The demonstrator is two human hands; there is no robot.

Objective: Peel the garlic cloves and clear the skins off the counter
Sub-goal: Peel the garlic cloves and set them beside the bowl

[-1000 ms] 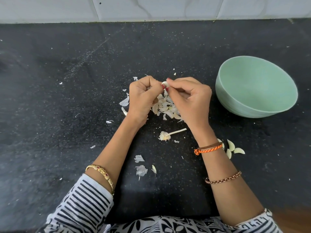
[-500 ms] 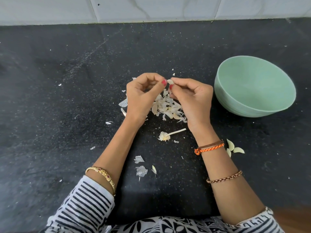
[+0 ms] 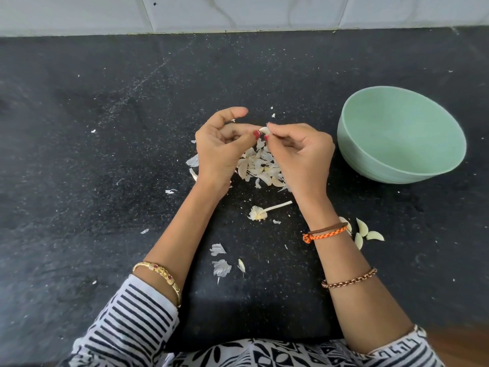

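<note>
Peeling: both hands pinch one garlic clove (image 3: 264, 130) above the skins pile (image 3: 260, 168).
Left hand (image 3: 219, 147): thumb and finger on the clove, index finger raised.
Right hand (image 3: 301, 152): fingertips gripping the clove.
Peeled cloves (image 3: 366, 234): on black counter (image 3: 105, 154), beside the right wrist.
Green bowl (image 3: 402, 136): right of the hands.

— What is seen at three o'clock?
— A pale green bowl (image 3: 402, 136), set upright on the black speckled desk (image 3: 79, 154).
— And at twelve o'clock?
— A white tiled wall (image 3: 238, 11) is seen along the desk's far edge.
</note>
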